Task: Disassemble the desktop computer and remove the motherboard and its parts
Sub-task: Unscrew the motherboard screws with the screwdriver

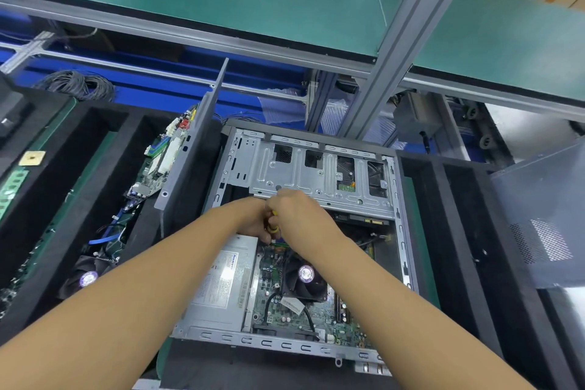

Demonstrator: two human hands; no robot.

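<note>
Step in hand: unplugging something at the far edge of the motherboard (285,310), which is still seated in the case (285,346), between the PSU (221,288) on the left and the case's right wall. The fan (305,275) is still on it.

Both your hands meet just near of the drive cage (316,174). Right hand (300,215) is curled around a yellow-black piece (274,225); it could be a tool handle or a wire bundle, can't say which. Left hand (251,222) touches the same spot with fingertips pointing down at the board, but the right hand hides its grip, so I can't tell.

Next, my read: whatever you free there needs a straight pull, no rocking. Cables near the fan still look plugged in, so clear those before lifting the board.

Containers:
- Left foam tray (95,117): another board (158,161) leaning on the grey divider (190,149), plus a cooler (88,277) at the near end.
- Far-left tray (68,123): green RAM sticks (12,190) and a chip (31,158).
- Right foam slots (459,231): too dark to tell what's inside.
</note>
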